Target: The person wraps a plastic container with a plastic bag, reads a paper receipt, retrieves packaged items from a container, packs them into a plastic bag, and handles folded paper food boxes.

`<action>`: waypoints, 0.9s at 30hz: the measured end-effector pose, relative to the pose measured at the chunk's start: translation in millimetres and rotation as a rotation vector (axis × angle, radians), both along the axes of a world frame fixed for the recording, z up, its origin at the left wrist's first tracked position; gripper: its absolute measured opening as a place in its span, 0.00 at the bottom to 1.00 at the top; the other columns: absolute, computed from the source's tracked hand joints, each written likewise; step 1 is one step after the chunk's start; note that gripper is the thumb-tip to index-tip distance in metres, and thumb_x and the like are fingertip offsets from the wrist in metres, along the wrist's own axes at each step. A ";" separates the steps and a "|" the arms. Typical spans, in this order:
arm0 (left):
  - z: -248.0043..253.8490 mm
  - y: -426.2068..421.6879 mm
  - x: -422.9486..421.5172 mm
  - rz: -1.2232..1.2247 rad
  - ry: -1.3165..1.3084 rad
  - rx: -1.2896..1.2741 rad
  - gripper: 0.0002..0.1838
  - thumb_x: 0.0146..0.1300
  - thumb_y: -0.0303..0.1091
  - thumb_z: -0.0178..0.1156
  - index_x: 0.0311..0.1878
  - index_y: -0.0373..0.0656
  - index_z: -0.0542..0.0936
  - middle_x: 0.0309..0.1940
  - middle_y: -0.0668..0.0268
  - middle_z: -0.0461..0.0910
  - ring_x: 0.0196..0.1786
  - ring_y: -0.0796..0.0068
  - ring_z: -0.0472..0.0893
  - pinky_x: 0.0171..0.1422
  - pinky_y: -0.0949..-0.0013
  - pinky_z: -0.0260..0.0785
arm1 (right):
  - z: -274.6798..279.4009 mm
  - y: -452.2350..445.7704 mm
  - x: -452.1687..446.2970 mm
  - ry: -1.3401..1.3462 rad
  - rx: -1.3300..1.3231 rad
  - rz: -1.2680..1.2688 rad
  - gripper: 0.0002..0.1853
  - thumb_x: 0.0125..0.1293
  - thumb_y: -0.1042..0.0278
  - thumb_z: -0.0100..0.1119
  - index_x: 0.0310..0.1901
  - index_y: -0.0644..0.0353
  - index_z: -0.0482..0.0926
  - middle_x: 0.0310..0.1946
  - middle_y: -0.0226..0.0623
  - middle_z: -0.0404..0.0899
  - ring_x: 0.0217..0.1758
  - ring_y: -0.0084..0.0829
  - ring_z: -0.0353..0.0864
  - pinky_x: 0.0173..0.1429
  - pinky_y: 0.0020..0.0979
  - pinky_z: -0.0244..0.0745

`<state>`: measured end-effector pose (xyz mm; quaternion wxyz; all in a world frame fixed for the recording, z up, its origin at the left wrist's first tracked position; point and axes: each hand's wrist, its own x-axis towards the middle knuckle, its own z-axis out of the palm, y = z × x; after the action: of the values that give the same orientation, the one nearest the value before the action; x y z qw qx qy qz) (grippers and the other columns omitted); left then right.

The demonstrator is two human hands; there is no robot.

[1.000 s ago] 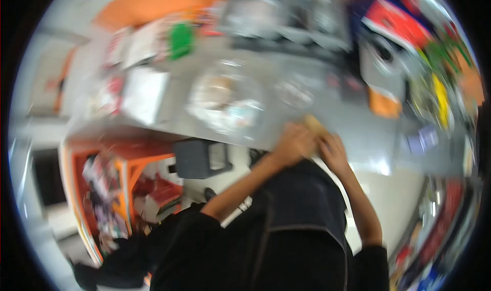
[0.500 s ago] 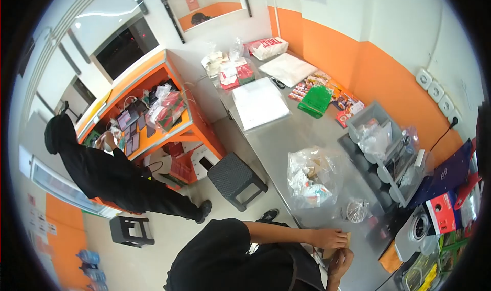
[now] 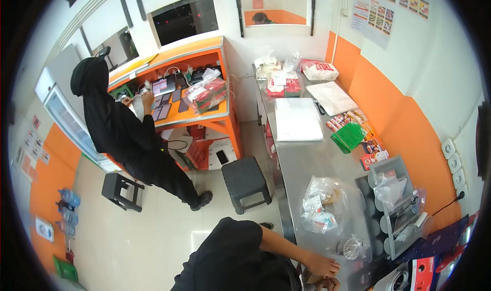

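Observation:
At the bottom edge of the head view, my left hand (image 3: 322, 265) has its fingers bent over a small brown piece (image 3: 313, 278) that looks like paper or card. Beside it, my right hand (image 3: 329, 284) is cut off by the frame edge, its curled fingers against the same brown piece. Both hands are close together at the steel table's (image 3: 302, 160) front edge. A clear plastic bag (image 3: 325, 204) with items inside lies beyond them, and a small clear packet (image 3: 354, 246) sits nearer.
A co-worker in black (image 3: 117, 122) stands at the orange counter (image 3: 204, 120) with phones on it. A dark stool (image 3: 245, 183) is beside the table. White sheets (image 3: 298, 120), a green packet (image 3: 349, 137) and a grey organizer (image 3: 391, 209) lie on the table.
The view has swung up and left, bringing in the co-worker and counter. My hands now appear lower in the frame, still together at the brown piece.

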<state>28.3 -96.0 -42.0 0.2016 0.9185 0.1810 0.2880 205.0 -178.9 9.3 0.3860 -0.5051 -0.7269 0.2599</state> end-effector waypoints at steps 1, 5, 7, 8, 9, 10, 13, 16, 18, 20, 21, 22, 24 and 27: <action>-0.8 -8.1 2.1 0.119 -0.001 0.039 0.14 0.62 0.41 0.58 0.43 0.41 0.77 0.50 0.57 0.73 0.59 0.59 0.70 0.59 0.54 0.63 | 10.3 3.7 1.4 -0.003 0.001 0.008 0.12 0.66 0.76 0.63 0.50 0.69 0.79 0.48 0.49 0.77 0.50 0.41 0.81 0.53 0.37 0.81; -9.7 -41.3 16.6 0.425 -0.053 0.212 0.13 0.66 0.37 0.52 0.47 0.40 0.77 0.60 0.50 0.72 0.68 0.50 0.69 0.70 0.50 0.63 | 6.7 27.9 16.5 -0.252 0.075 0.069 0.13 0.69 0.72 0.62 0.52 0.69 0.79 0.52 0.48 0.76 0.57 0.40 0.76 0.52 0.38 0.80; -2.6 -49.2 21.3 0.466 0.007 -0.122 0.14 0.65 0.38 0.53 0.49 0.41 0.78 0.66 0.48 0.69 0.70 0.47 0.68 0.74 0.49 0.60 | -38.3 45.6 35.0 -0.085 -0.069 0.148 0.14 0.69 0.70 0.65 0.52 0.68 0.79 0.53 0.48 0.76 0.55 0.40 0.77 0.51 0.38 0.80; 4.4 -52.4 18.2 0.469 0.045 -0.155 0.14 0.65 0.37 0.54 0.49 0.41 0.79 0.64 0.49 0.71 0.68 0.48 0.70 0.72 0.50 0.62 | -63.5 51.8 46.8 0.073 -0.338 0.073 0.15 0.68 0.71 0.66 0.52 0.68 0.80 0.54 0.48 0.76 0.56 0.40 0.77 0.52 0.37 0.80; 7.8 -55.0 18.2 0.480 0.035 -0.152 0.14 0.65 0.37 0.54 0.49 0.41 0.79 0.64 0.49 0.71 0.68 0.48 0.70 0.72 0.50 0.62 | -56.4 53.3 44.2 0.063 -0.333 0.084 0.15 0.68 0.71 0.66 0.52 0.68 0.80 0.54 0.48 0.76 0.56 0.40 0.77 0.52 0.37 0.80; 11.0 -57.7 18.9 0.528 0.005 -0.163 0.14 0.63 0.36 0.56 0.50 0.42 0.78 0.62 0.50 0.73 0.68 0.49 0.71 0.71 0.50 0.63 | -50.1 50.9 40.6 0.013 -0.266 0.079 0.16 0.68 0.70 0.65 0.55 0.68 0.78 0.55 0.49 0.75 0.55 0.41 0.77 0.52 0.38 0.80; 29.8 -66.5 20.4 0.566 0.036 -0.334 0.18 0.61 0.36 0.58 0.53 0.43 0.78 0.57 0.50 0.76 0.63 0.49 0.75 0.67 0.52 0.67 | -38.7 49.9 40.2 -0.264 0.082 0.146 0.20 0.70 0.67 0.62 0.59 0.68 0.75 0.55 0.52 0.75 0.55 0.44 0.78 0.52 0.39 0.80; 65.7 -73.1 10.4 0.558 0.037 -0.712 0.20 0.59 0.36 0.59 0.55 0.43 0.79 0.53 0.49 0.78 0.58 0.47 0.77 0.64 0.54 0.69 | -29.4 30.5 22.0 -0.325 0.238 0.159 0.24 0.72 0.62 0.59 0.63 0.68 0.72 0.58 0.54 0.73 0.55 0.48 0.77 0.54 0.41 0.78; 62.0 -76.3 17.1 0.547 -0.022 -0.934 0.20 0.58 0.35 0.60 0.54 0.42 0.78 0.52 0.48 0.77 0.57 0.46 0.77 0.62 0.54 0.69 | -13.9 20.7 1.1 -0.152 0.121 0.086 0.26 0.72 0.60 0.58 0.64 0.69 0.71 0.60 0.54 0.73 0.55 0.49 0.77 0.56 0.43 0.77; 36.0 -83.5 30.5 0.858 -0.266 -0.516 0.18 0.61 0.32 0.57 0.54 0.36 0.76 0.52 0.44 0.74 0.57 0.43 0.75 0.60 0.54 0.69 | -0.3 15.3 -9.5 -0.090 -0.006 0.004 0.26 0.70 0.57 0.61 0.62 0.67 0.74 0.65 0.51 0.70 0.58 0.50 0.76 0.61 0.43 0.74; 27.8 -79.7 30.1 0.840 -0.255 -0.514 0.18 0.61 0.32 0.57 0.54 0.36 0.76 0.52 0.44 0.74 0.57 0.43 0.75 0.60 0.54 0.69 | -7.8 19.2 -5.8 -0.083 -0.005 -0.015 0.26 0.70 0.57 0.61 0.62 0.67 0.74 0.65 0.51 0.70 0.58 0.50 0.76 0.61 0.43 0.74; 28.4 -75.8 27.1 0.838 -0.213 -0.541 0.19 0.61 0.32 0.59 0.54 0.34 0.74 0.52 0.43 0.73 0.57 0.45 0.75 0.60 0.53 0.70 | -21.9 28.2 0.1 -0.147 0.041 0.008 0.26 0.70 0.55 0.60 0.64 0.63 0.73 0.65 0.50 0.69 0.58 0.51 0.75 0.62 0.43 0.74; 9.4 -71.2 24.9 0.848 -0.184 -0.510 0.20 0.62 0.31 0.59 0.55 0.32 0.72 0.51 0.42 0.72 0.57 0.46 0.75 0.60 0.52 0.70 | -29.4 30.3 5.9 -0.218 0.082 0.023 0.15 0.65 0.65 0.60 0.50 0.63 0.77 0.48 0.48 0.75 0.53 0.52 0.76 0.66 0.47 0.68; 29.7 -66.2 17.3 0.815 -0.115 -0.655 0.17 0.65 0.30 0.53 0.55 0.33 0.75 0.54 0.45 0.76 0.57 0.48 0.76 0.63 0.52 0.68 | -15.4 43.6 0.7 -0.268 -0.068 0.073 0.12 0.64 0.66 0.56 0.39 0.63 0.86 0.36 0.45 0.86 0.53 0.44 0.81 0.77 0.51 0.52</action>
<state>45.6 -162.2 -12.3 0.3593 0.6454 0.5926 0.3211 205.7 -135.3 -6.1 0.2585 -0.5211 -0.7807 0.2285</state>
